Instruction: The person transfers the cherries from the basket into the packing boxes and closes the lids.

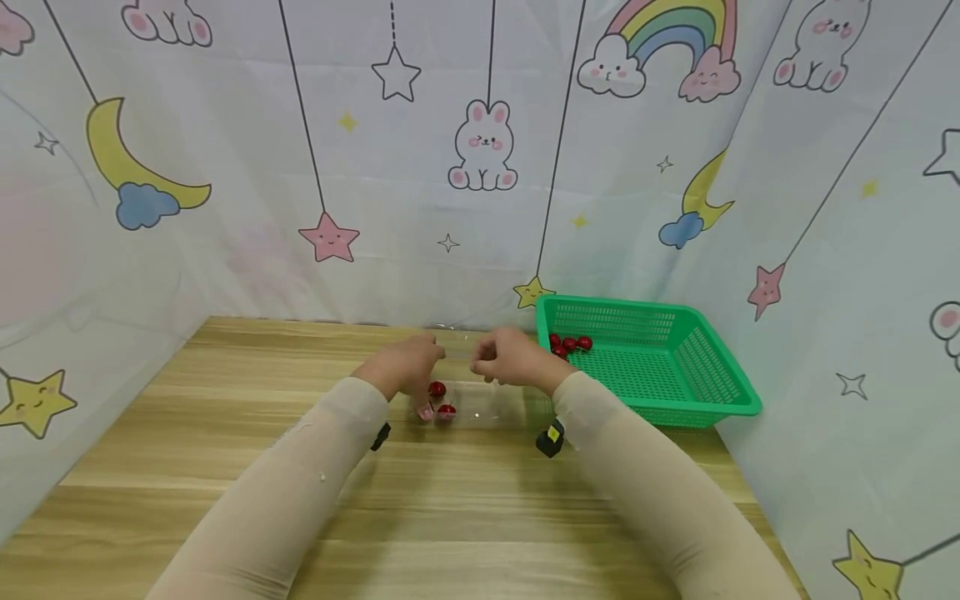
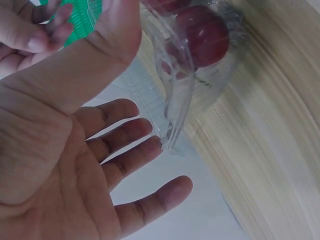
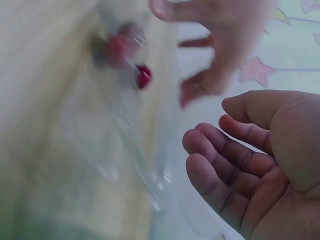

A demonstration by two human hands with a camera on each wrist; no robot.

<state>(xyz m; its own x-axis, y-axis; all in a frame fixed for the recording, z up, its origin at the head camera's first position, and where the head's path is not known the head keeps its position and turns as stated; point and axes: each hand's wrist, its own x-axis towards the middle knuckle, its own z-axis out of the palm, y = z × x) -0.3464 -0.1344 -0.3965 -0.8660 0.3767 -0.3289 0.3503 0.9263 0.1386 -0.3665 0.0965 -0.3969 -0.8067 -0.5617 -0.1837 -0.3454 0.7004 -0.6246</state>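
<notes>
A clear plastic box (image 1: 480,404) lies on the table between my hands, with its see-through lid (image 1: 459,343) on the far side. A few red cherries (image 1: 447,412) are in its left end. My left hand (image 1: 408,367) is over that end, its thumb at the near side by the cherries. In the left wrist view its fingers (image 2: 132,159) are spread and nearly straight, close to the plastic edge. My right hand (image 1: 513,358) hovers above the right part of the box. Its fingers (image 3: 210,185) are loosely bent with nothing between them.
A green plastic basket (image 1: 731,392) stands at the back right of the wooden table (image 1: 450,517), with several cherries (image 1: 570,343) in its left corner. Behind the table hangs a white cloth (image 1: 420,192) printed with stars and rabbits. Another cloth side runs along the right.
</notes>
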